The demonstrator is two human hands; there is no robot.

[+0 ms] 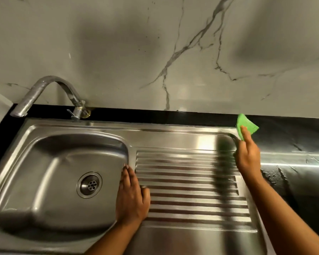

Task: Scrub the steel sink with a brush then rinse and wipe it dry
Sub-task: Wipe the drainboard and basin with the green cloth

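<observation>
Green, folded and cloth-like, a wiping pad (247,126) is pinched by the right hand (248,155) at the far right corner of the stainless steel sink (173,132), the forefinger laid straight along its face; the other fingers are hidden behind the hand. The left hand (131,197) is pressed flat, fingers close together and thumb spread, on the ridge between the steel basin (53,172) and the ribbed steel drainboard (191,190).

Judged from the dry-looking metal, the wiping stage seems to be in hand. Streaks could be left in the grooves below the right fingers if only the raised ribs are touched. The pad could also slip from so light a pinch, or be dragged onto the black stone counter (293,172) just right of it.

Beyond the left fingertips lies the round drain (89,184); farther off, the curved steel tap (44,91) overhangs the basin. Behind everything a veined marble wall (173,52) is seen. Nothing blocks the drainboard except the bracing left hand itself.
</observation>
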